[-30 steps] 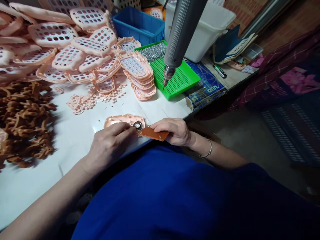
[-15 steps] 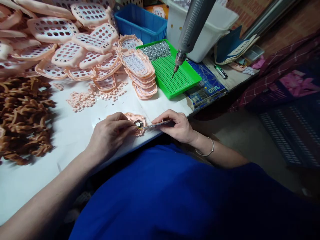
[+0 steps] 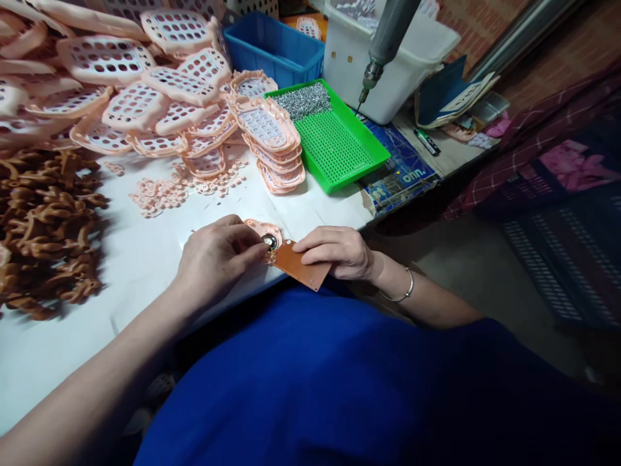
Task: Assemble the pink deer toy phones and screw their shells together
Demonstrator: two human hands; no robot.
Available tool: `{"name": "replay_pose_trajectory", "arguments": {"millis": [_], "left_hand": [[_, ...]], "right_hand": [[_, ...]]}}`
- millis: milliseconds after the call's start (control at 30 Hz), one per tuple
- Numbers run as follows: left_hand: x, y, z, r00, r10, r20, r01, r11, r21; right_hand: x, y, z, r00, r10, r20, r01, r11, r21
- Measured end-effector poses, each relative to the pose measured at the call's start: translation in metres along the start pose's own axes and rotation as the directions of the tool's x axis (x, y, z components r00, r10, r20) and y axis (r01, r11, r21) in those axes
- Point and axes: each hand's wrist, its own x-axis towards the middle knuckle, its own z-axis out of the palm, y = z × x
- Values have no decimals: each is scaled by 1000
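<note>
Right hand [image 3: 339, 253] fingers pinching brown board [image 3: 298, 264], which crosses the bench [image 3: 145, 255] front edge. Left hand [image 3: 213, 255] fingers bunched at board's 9 o'clock end, can't tell if pinching. Pink shell [image 3: 263, 228] at board's 10 o'clock; open bench at left hand's 9 o'clock.

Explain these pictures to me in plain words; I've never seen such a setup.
There is no robot: one head-worn camera looks forward and down at a person's bare hands. The right hand holds a flat brown board. The left hand is beside its edge; its grip is unclear. Nearby, a pink shell holds a round black part. On the white surface are stacked shells, small pink pieces, a brown heap and a green tray.
</note>
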Motion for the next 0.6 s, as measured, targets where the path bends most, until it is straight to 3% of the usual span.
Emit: {"name": "replay_pose_trajectory", "arguments": {"millis": [200, 267, 333, 433, 600], "left_hand": [[0, -1, 0, 999, 41, -1, -41, 999, 18], [-1, -4, 1, 997, 76, -7, -76, 997, 26], [-2, -8, 2, 993, 117, -18, -116, 992, 44], [-4, -14, 4, 978, 205, -35, -203, 978, 55], [-12, -24, 5, 916, 390, -94, -384, 921, 70]], "right_hand": [[14, 0, -6, 998, 59, 30, -62, 986, 152], [20, 0, -4, 989, 145, 15, -144, 963, 230], [27, 0, 0, 944, 330, 3, -317, 904, 286], [37, 1, 8, 818, 573, 50, -548, 750, 371], [46, 3, 15, 725, 675, 139, -648, 599, 470]]}}
